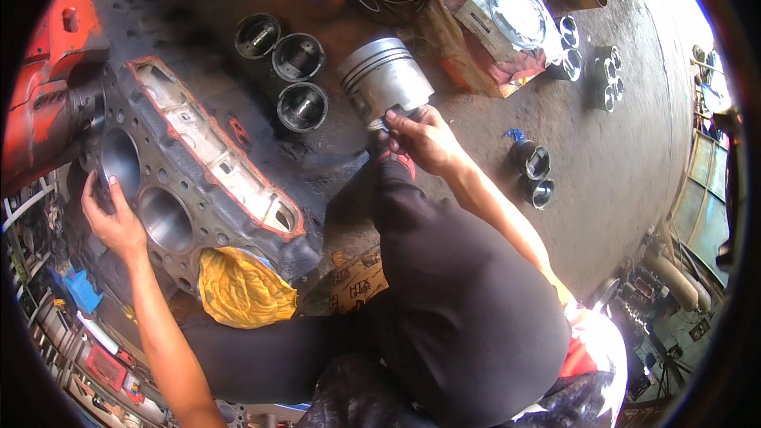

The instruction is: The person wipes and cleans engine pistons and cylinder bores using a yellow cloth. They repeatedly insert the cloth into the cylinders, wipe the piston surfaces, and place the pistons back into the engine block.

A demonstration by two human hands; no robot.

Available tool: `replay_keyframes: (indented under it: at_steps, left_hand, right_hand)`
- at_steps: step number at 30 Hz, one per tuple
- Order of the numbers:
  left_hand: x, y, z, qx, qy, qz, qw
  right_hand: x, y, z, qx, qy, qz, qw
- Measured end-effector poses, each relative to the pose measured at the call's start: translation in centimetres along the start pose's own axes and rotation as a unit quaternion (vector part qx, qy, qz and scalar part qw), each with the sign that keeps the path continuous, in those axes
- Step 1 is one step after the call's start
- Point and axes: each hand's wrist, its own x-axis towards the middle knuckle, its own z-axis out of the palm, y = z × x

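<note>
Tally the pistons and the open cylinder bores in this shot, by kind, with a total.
Shiny piston held in the right hand: 1
Dark pistons standing by the engine block: 3
Open cylinder bores by the left hand: 2
Total: 6

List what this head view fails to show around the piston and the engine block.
- Piston lower end: hidden by the right hand.
- Engine block nearest bore: covered by yellow cloth.
- Block's far-left end: cut off by the fisheye rim.
- Left hand palm: pressed against the block, unseen.
</note>
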Motion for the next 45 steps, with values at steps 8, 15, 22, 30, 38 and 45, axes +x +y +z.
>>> replay_keyframes:
  at_steps: [8,15,22,30,38,45]
  left_hand:
    - [0.1,-0.1,0.0,0.008,0.002,0.011,1.0]
    - [0.0,0.1,0.0,0.011,0.003,0.0,1.0]
    - [0.1,0.2,0.0,0.006,0.001,-0.002,1.0]
    - [0.2,-0.1,0.0,0.017,-0.003,0.003,1.0]
    - [0.2,-0.2,-0.1,0.022,-0.007,0.023,0.999]
    - [0.2,0.0,-0.1,0.012,-0.016,-0.002,1.0]
  right_hand:
    - [-1.2,-1.0,1.3,-0.049,-0.026,-0.037,0.998]
    - [-1.7,-1.2,1.9,-0.025,-0.075,-0.021,0.997]
    - [-2.4,-1.0,2.8,0.032,-0.095,-0.015,0.995]
    - [0.0,-0.6,0.1,-0.003,0.007,0.065,0.998]
    - [6.7,-2.5,-6.4,-0.645,0.074,0.049,0.759]
    - [9.8,-0.3,-5.5,-0.615,0.236,-0.167,0.733]
